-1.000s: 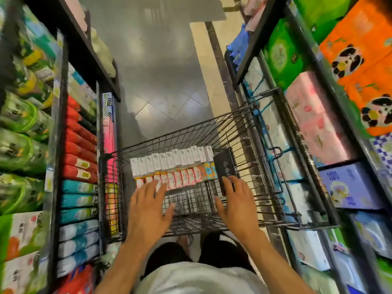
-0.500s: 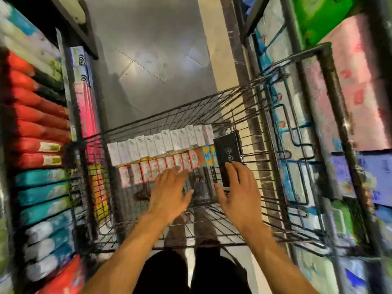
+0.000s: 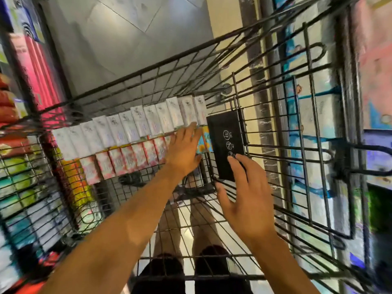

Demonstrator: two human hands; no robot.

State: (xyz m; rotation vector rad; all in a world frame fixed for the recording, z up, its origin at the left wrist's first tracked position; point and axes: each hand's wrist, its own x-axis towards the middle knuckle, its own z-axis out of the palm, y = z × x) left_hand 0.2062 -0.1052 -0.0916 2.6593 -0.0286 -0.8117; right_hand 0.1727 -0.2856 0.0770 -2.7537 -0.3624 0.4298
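We reach both arms forward and down; our left hand (image 3: 183,149) stretches farther out, palm down, its fingers (image 3: 191,129) straight and close together; behind those fingers our left forearm (image 3: 118,225) runs bare toward the lower left; our right hand (image 3: 244,194) hovers nearer us, back upward, its fingers (image 3: 238,166) spread and gently bent, the thumb (image 3: 221,194) splayed left of them; behind them our right forearm (image 3: 282,262) slants to the lower right; neither hand curls round anything; the two sets of fingers stay apart.
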